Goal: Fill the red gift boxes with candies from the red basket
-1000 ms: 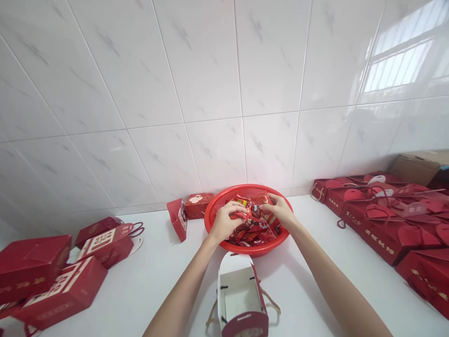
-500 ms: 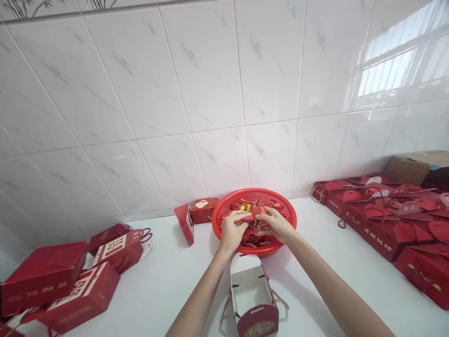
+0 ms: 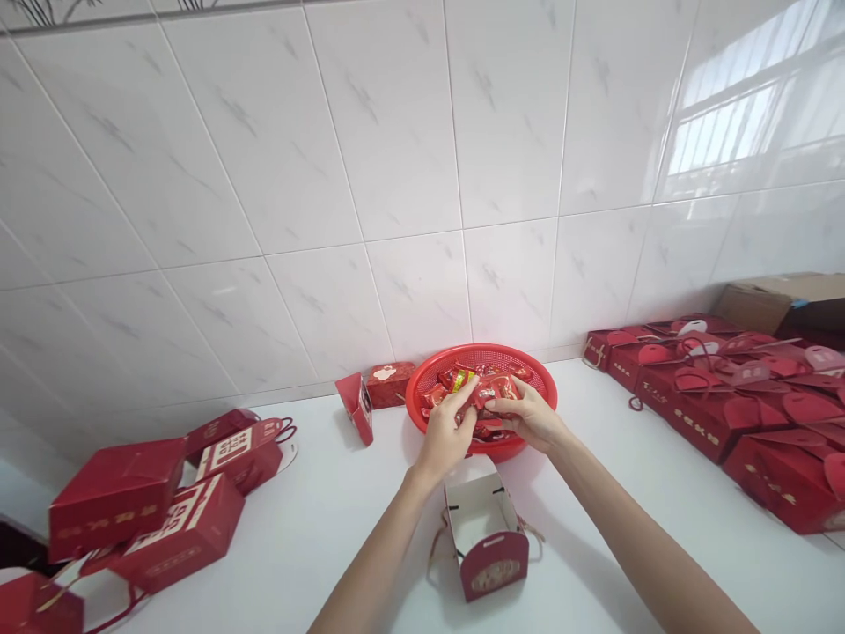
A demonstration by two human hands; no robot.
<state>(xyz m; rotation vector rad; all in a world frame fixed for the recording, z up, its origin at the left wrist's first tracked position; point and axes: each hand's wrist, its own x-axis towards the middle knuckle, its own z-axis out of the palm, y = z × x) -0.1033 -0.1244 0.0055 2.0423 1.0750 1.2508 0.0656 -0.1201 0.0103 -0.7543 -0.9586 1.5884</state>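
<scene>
My left hand (image 3: 450, 433) and my right hand (image 3: 536, 417) are over a red plastic basket (image 3: 547, 384), close together. Between their closed fingers are shiny red wrapped candies (image 3: 495, 387); how many each hand has I cannot tell. More red packets lie in the basket, one with a yellow label (image 3: 463, 379). Just in front of the basket stands an open red gift box (image 3: 494, 568) with a white inside and rope handles at its sides. No candy shows in the visible part of its inside.
Several closed red gift boxes (image 3: 700, 414) stand in rows at the right, with a brown carton (image 3: 759, 304) behind. More red boxes (image 3: 191, 533) are heaped at the left. A red folded card piece (image 3: 356, 408) and a small red box (image 3: 391, 386) sit by the tiled wall.
Both hands have lifted the red candies slightly out of the pile, and the packets now show more plainly between the fingers. The camera view has shifted a little.
</scene>
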